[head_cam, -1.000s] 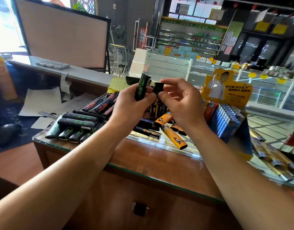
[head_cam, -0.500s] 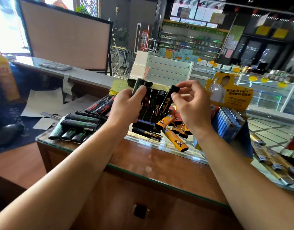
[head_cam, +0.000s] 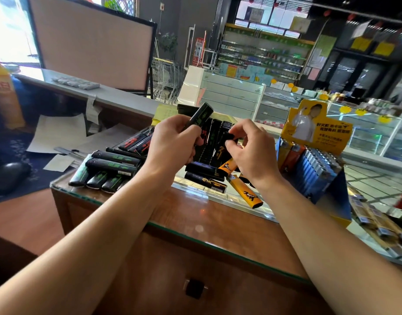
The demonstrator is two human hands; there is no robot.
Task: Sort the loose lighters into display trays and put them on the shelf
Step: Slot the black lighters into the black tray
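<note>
My left hand (head_cam: 172,144) grips a black lighter with green print (head_cam: 201,114), held tilted above the counter. My right hand (head_cam: 252,151) pinches the top of a black lighter with orange print (head_cam: 224,147), which stands in a row of upright black lighters (head_cam: 212,137) behind both hands. Loose black and green lighters (head_cam: 109,169) lie at the left of the glass countertop (head_cam: 195,214). Black and red lighters (head_cam: 136,140) lie behind them. Orange lighters (head_cam: 245,192) and black ones (head_cam: 204,180) lie below my hands.
A yellow and blue display tray (head_cam: 313,169) filled with blue lighters stands at the right. Boxed goods (head_cam: 377,226) lie along the far right of the counter. Papers (head_cam: 59,133) and a large framed board (head_cam: 93,42) are at the left.
My right hand has brought its black and orange lighter down into the upright row. My left hand has lifted the green-printed lighter a little and tilted it.
</note>
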